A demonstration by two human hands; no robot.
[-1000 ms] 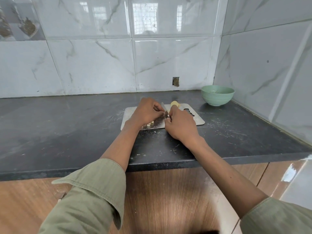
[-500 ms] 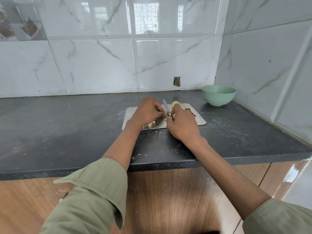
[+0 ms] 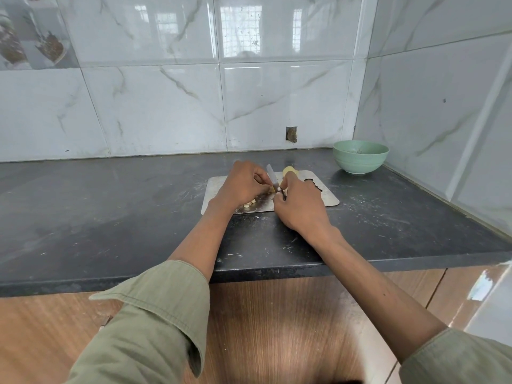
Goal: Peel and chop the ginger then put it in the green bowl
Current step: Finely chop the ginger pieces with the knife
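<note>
- I record a metal cutting board (image 3: pixel 327 194) lying flat on the dark surface (image 3: pixel 110 212), set at about 12 o'clock from the wearer.
- Left hand (image 3: pixel 243 185): fingers curled down onto the board, pinching a small yellow piece of ginger (image 3: pixel 273 189) at the fingertips. Most of that piece is hidden under the hand.
- Right hand (image 3: pixel 300 206): fingers curled round the handle of a small knife (image 3: pixel 273 178). The handle itself is covered by the hand; I cannot tell its colour or shape.
- The knife blade rises out of the right hand toward 11 o'clock, tilted, its lower edge meeting the pinched ginger between the two hands.
- The two hands sit just beside each other over the middle of the board, nearly touching.
- A larger peeled ginger lump (image 3: pixel 289 171) rests on the far edge of the board, at 12 o'clock from the right hand, partly hidden by it.
- Pale chopped ginger bits (image 3: pixel 249 204) lie on the board at 6 o'clock from the left hand, beside the wrist.
- The green bowl (image 3: pixel 360 160) stands upright on the surface at 2 o'clock from the board, well apart from it, in the corner by the tiled walls (image 3: pixel 166 101). I cannot tell its contents.
- Pale scraps (image 3: pixel 231 254) are scattered on the surface near its front edge.
- Both forearms are bare, with olive sleeves (image 3: pixel 149 322) rolled back.
</note>
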